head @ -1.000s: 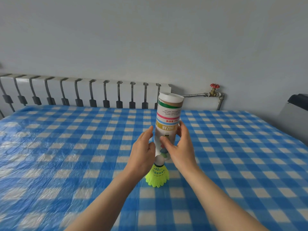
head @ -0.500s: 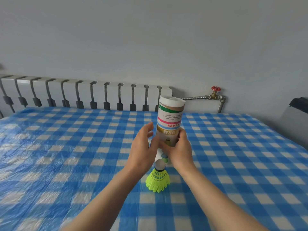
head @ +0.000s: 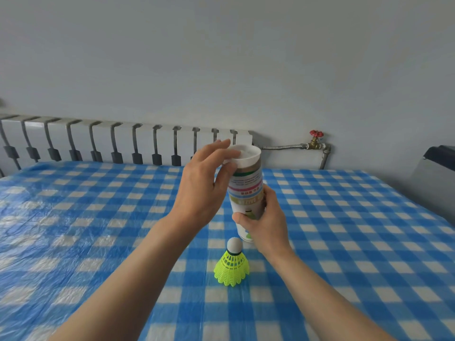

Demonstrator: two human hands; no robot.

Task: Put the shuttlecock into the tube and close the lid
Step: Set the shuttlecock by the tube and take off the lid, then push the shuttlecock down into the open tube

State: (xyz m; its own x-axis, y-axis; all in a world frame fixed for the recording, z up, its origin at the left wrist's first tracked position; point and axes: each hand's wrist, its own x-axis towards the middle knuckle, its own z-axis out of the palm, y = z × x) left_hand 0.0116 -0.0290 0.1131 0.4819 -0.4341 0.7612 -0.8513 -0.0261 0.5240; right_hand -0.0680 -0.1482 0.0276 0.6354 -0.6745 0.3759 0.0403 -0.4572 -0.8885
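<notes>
A white cardboard tube [head: 246, 190] with coloured bands is held upright just above the table. My right hand [head: 264, 223] is wrapped around its lower half. My left hand [head: 205, 185] has risen to the top, and its thumb and fingers pinch the rim of the white plastic lid [head: 246, 155], which still sits on the tube. A neon-yellow shuttlecock [head: 231, 265] with a white cork head stands skirt-down on the cloth, just in front of the tube and apart from both hands.
A blue-and-white checked cloth [head: 98, 217] covers the table. Behind it a white radiator [head: 118, 143] runs along the grey wall, with a pipe and a red valve [head: 316, 137] to its right. A dark object [head: 438, 153] sits at the far right edge.
My left hand has let go of the tube's lower part and moved up to the lid. The tube is now held by my right hand alone. The shuttlecock has stayed put.
</notes>
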